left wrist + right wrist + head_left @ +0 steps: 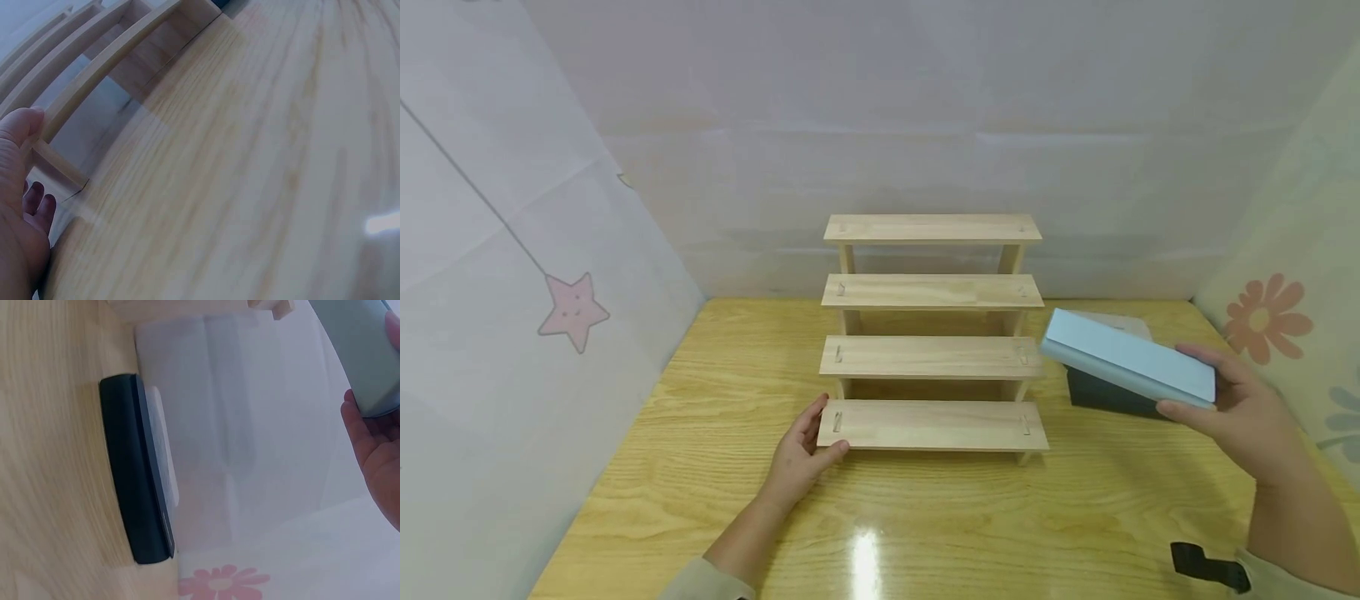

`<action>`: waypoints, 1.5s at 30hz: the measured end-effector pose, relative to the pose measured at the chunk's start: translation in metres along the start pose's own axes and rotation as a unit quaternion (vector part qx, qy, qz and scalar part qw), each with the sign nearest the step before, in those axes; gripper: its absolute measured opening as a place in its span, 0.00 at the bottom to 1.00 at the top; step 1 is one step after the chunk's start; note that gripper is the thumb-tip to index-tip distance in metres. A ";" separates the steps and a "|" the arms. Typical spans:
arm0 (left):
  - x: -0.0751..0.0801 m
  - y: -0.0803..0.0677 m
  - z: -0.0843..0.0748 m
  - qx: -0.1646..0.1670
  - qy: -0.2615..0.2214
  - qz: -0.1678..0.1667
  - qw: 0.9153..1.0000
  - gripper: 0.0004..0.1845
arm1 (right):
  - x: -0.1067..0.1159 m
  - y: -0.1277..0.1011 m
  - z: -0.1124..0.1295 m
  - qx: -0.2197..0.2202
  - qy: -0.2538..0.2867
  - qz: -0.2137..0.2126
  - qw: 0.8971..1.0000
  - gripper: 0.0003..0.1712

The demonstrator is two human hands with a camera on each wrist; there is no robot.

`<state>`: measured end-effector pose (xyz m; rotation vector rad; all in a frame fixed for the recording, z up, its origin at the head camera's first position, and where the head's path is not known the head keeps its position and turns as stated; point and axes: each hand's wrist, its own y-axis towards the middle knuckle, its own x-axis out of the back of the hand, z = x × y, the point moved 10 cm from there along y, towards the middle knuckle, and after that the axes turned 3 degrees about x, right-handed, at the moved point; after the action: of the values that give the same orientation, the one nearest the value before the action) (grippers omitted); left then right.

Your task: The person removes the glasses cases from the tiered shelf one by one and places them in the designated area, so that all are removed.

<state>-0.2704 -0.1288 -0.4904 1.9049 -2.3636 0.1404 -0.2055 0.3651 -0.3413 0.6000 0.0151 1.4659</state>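
Left hand [802,454]: low on the left, palm down, fingers straight and together, thumb spread toward the right (the wrist view shows the thumb tip pressed on a wooden edge).
Left forearm: reaches in from the lower left, in a beige sleeve.
Right hand [1240,408]: raised on the right, fingers and thumb curled in a grip round a flat object's near end.
Right forearm: enters from the lower right corner; a dark strap sits at the wrist.

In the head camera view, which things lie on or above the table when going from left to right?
Left hand → wooden stepped shelf → light blue box with a dark box beneath it → right hand.
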 end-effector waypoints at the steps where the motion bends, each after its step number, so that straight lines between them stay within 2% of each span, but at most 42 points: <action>1: 0.000 0.000 0.000 0.000 0.000 0.000 1.000 0.45 | 0.002 -0.001 -0.002 -0.003 0.008 -0.001 1.000 0.43; 6: 0.000 0.000 0.000 0.000 0.002 -0.003 1.000 0.44 | 0.012 -0.007 -0.013 -0.016 0.027 -0.010 0.999 0.43; 10: 0.000 -0.001 -0.001 -0.001 0.001 -0.003 1.000 0.44 | 0.020 -0.013 -0.018 -0.021 -0.049 -0.014 0.998 0.43; 13: 0.001 -0.001 -0.001 0.000 0.000 -0.003 1.000 0.44 | 0.025 -0.017 -0.023 -0.027 -0.117 -0.016 0.993 0.43; 20: 0.001 -0.001 0.000 0.002 -0.003 -0.003 1.000 0.45 | 0.032 -0.028 -0.046 -0.058 -0.112 -0.019 0.992 0.43; 26: 0.001 0.000 0.000 0.000 -0.006 -0.003 1.000 0.44 | 0.037 -0.036 -0.061 -0.088 -0.135 -0.017 0.987 0.42; 37: 0.000 -0.001 -0.001 0.000 -0.001 0.002 1.000 0.44 | 0.037 -0.048 -0.090 -0.147 -0.125 0.012 0.981 0.40; 45: -0.001 -0.001 -0.002 0.003 -0.002 0.003 1.000 0.44 | 0.034 -0.056 -0.104 -0.167 -0.130 0.031 0.977 0.38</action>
<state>-0.2695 -0.1274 -0.4890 1.9023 -2.3750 0.1450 -0.1872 0.4360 -0.4402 0.5151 -0.4503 1.3992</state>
